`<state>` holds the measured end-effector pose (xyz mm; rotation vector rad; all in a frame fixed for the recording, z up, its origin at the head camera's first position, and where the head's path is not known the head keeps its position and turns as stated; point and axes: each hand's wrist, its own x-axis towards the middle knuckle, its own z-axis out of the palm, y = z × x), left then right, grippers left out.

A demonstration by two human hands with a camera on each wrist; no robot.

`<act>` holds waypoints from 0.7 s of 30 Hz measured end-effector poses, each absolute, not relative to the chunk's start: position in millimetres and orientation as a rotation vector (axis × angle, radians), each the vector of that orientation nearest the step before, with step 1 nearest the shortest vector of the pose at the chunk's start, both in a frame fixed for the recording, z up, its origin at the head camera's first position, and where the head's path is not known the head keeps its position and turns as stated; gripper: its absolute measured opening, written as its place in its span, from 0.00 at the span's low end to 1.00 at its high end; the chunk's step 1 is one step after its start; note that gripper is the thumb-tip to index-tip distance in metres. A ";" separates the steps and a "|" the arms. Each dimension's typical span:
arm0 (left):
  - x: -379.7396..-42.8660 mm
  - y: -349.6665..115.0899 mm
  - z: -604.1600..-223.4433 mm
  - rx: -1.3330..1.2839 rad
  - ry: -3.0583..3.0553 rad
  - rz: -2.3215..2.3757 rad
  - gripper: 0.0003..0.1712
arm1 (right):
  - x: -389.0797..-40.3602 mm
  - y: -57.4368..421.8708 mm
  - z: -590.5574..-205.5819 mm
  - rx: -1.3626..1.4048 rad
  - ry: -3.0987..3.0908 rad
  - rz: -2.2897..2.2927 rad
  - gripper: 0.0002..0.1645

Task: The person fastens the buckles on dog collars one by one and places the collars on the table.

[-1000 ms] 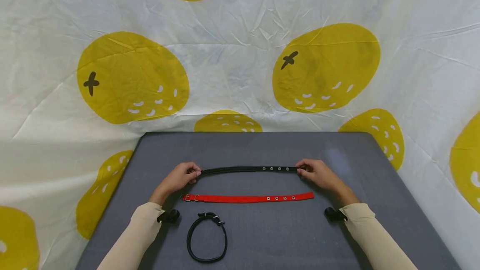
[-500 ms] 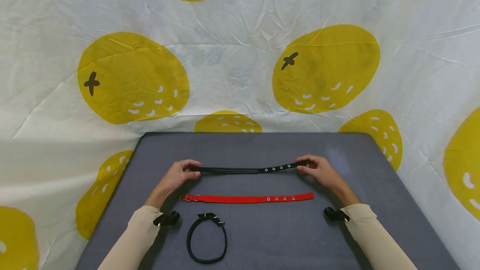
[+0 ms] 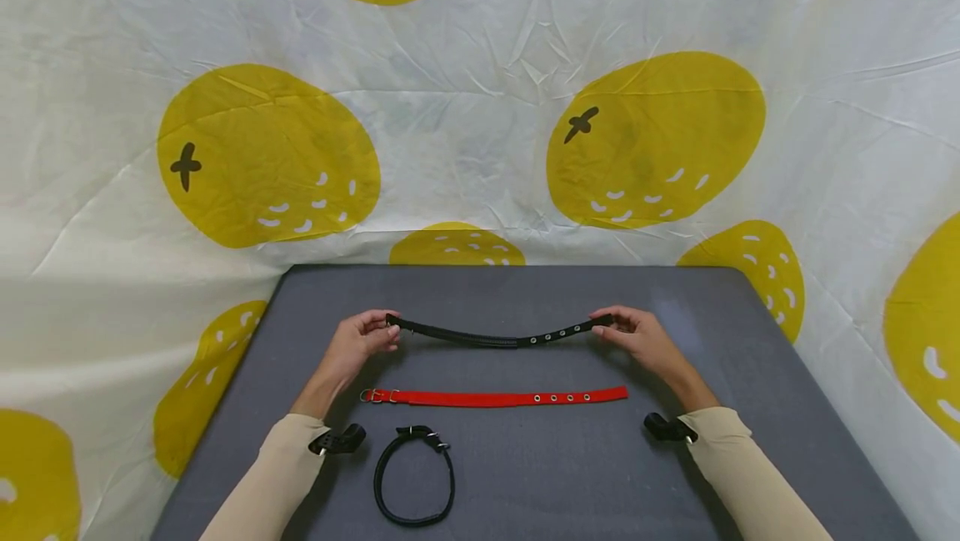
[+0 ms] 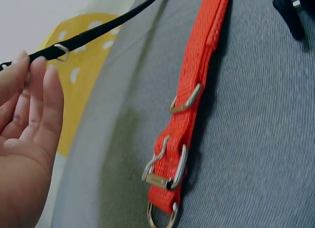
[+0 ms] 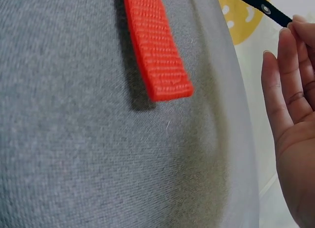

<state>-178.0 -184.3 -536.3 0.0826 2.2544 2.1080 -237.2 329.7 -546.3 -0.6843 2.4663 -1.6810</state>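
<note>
A black collar [image 3: 480, 341] with several metal eyelets hangs in a shallow sag between the two hands. My left hand [image 3: 357, 343] pinches its buckle end between thumb and fingertips; a metal loop on the strap shows beside the fingers in the left wrist view. The eyelet end is pinched by my right hand [image 3: 636, 336], whose other fingers extend below the strap in the right wrist view. Nearer the body, a red collar [image 3: 472, 399] lies straight on the table, buckle and D-ring to the left, plain tip to the right.
Another black collar [image 3: 414, 476], buckled into a loop, lies in front of the red one toward the left. The grey table [image 3: 555, 474] ends at a white curtain [image 3: 465, 141] printed with yellow fruit. Small black cameras sit at both wrists.
Both hands have risen slightly, lifting the black collar's ends so that it now sags in the middle. The red collar and the looped black collar have stayed put.
</note>
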 end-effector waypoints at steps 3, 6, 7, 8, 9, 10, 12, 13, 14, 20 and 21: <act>-177.7 -180.4 -535.4 0.031 2.257 2.157 0.23 | -235.7 327.8 -543.9 -0.680 2.466 -1.688 0.18; -178.1 -176.8 -536.5 0.024 2.214 2.215 0.24 | -233.8 325.2 -540.7 -0.680 2.464 -1.700 0.19; -178.5 -175.6 -537.4 0.020 2.191 2.240 0.24 | -233.4 324.3 -540.1 -0.682 2.463 -1.702 0.18; -178.7 -174.5 -538.1 0.022 2.175 2.256 0.24 | -233.1 323.5 -539.5 -0.685 2.460 -1.704 0.18; -179.0 -173.3 -538.6 0.025 2.163 2.267 0.25 | -232.8 322.7 -539.0 -0.687 2.458 -1.705 0.18; -179.3 -172.2 -539.2 0.028 2.155 2.276 0.26 | -232.6 322.1 -538.6 -0.685 2.458 -1.704 0.18; -179.7 -169.7 -539.6 0.017 2.145 2.300 0.26 | -232.4 321.1 -538.3 -0.684 2.460 -1.701 0.18; -179.9 -168.4 -539.8 0.014 2.143 2.311 0.27 | -232.2 320.6 -538.0 -0.681 2.463 -1.699 0.18; -180.0 -167.3 -540.1 0.013 2.143 2.319 0.27 | -232.0 320.2 -537.7 -0.681 2.467 -1.699 0.18; -181.4 -161.7 -542.6 0.007 2.149 2.410 0.23 | -231.4 317.3 -536.7 -0.751 2.472 -1.729 0.15; -181.9 -160.7 -542.9 0.009 2.158 2.427 0.23 | -231.2 316.6 -536.2 -0.763 2.462 -1.746 0.14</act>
